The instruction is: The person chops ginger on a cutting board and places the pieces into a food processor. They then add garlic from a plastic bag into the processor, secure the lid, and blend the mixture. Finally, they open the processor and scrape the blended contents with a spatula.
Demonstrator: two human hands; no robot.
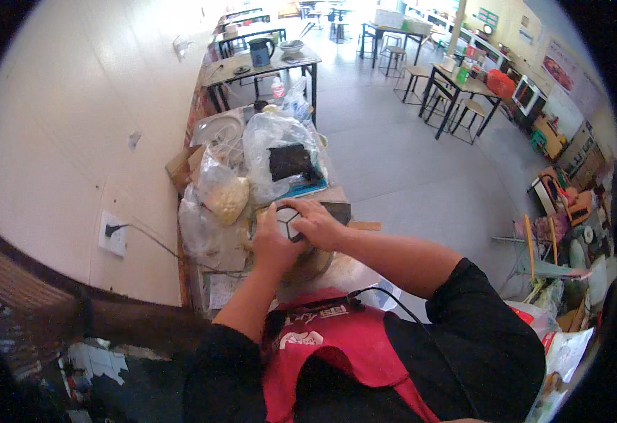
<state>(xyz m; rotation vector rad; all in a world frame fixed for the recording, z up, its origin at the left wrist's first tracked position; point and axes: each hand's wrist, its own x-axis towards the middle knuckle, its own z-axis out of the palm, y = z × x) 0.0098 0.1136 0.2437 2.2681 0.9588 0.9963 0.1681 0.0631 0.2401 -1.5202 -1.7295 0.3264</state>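
Both my hands are around a round, black-rimmed object (pixel 287 222) whose pale top is split by three dark lines. My left hand (pixel 274 240) grips its near left side, and my right hand (pixel 319 224) lies over its right side, fingers along the far rim. What the object is cannot be made out. Under my wrists shows a rounded brownish thing (pixel 313 267), partly hidden. Just beyond my hands, a clear plastic bag (pixel 266 132) surrounds a dark block (pixel 289 162). To the left stands a bag of pale yellow food pieces (pixel 228 201).
A wall with a plugged-in socket (pixel 112 232) runs along my left, its cable trailing towards the worktable. Further off are a table (pixel 308 55) with a blue jug (pixel 260 52) and a bowl (pixel 291 46). Tables and stools (pixel 469 108) stand at right. Clutter (pixel 562 211) lines the right side.
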